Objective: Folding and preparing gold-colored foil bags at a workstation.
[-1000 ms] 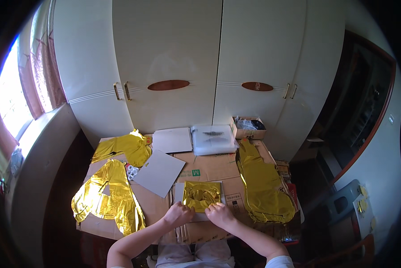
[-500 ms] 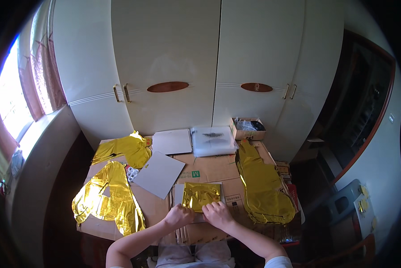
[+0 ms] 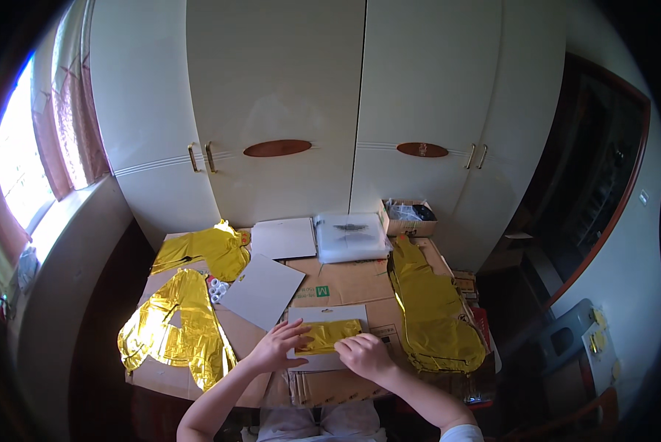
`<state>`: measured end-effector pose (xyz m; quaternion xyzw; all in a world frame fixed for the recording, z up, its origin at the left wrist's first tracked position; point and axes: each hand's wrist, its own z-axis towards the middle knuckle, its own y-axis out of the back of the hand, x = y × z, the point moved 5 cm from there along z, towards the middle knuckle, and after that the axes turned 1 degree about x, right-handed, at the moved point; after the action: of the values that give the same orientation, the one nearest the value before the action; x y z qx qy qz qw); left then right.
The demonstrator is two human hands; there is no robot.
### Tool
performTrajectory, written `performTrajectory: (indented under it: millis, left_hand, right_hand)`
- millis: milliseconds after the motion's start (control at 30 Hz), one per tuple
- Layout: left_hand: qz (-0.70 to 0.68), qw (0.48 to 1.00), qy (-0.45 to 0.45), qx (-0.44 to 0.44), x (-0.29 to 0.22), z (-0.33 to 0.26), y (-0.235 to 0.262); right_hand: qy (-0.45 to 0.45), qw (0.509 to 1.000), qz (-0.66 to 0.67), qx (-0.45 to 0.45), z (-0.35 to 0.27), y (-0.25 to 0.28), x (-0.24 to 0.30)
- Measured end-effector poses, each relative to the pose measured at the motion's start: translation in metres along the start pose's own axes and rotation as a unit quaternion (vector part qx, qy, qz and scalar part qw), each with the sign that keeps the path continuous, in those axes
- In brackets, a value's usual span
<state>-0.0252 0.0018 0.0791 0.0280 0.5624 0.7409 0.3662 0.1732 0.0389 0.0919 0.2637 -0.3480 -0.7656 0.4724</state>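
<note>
A folded gold foil balloon (image 3: 329, 337) lies flat as a narrow strip on a pale card (image 3: 304, 314) with a hang hole in its top edge. My left hand (image 3: 277, 348) is open, its fingers spread at the strip's left end. Curled over the right end of the foil is my right hand (image 3: 365, 355), with its thumb and fingers closed on it. The fingertips' exact grip is partly hidden.
Unfolded gold foil balloons lie at left (image 3: 194, 317), far left (image 3: 209, 249) and right (image 3: 437, 317). Pale cards (image 3: 262, 289), a stack of clear plastic bags (image 3: 352, 239), small white rolls (image 3: 217, 289) and a cardboard box (image 3: 410, 219) share the cardboard-covered table (image 3: 345, 283).
The foil has gone from a taller piece to a narrower strip, baring more card above it. My left hand has opened and shifted left; my right hand stays at the right side.
</note>
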Motion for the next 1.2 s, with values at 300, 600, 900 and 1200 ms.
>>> performTrajectory:
  millis: [300, 600, 900, 1200]
  left_hand:
    - [-0.275, 0.951, 0.127, -0.066, 0.033, -0.006, -0.040]
    - [-0.524, 0.801, 0.212, -0.195, 0.050, 0.000, -0.077]
    - [-0.505, 0.739, 0.403, -0.194, 0.042, -0.003, -0.083]
    - [-0.499, 0.720, 0.480, -0.040, 0.051, -0.021, -0.092]
  right_hand:
    - [-0.122, 0.968, 0.153, 0.157, 0.019, 0.002, -0.045]
    - [-0.306, 0.766, 0.514, 0.236, 0.023, -0.059, -0.124]
    - [-0.446, 0.687, 0.556, 0.143, -0.021, -0.111, -0.138]
    - [-0.445, 0.791, 0.366, 0.205, -0.034, -0.127, -0.128]
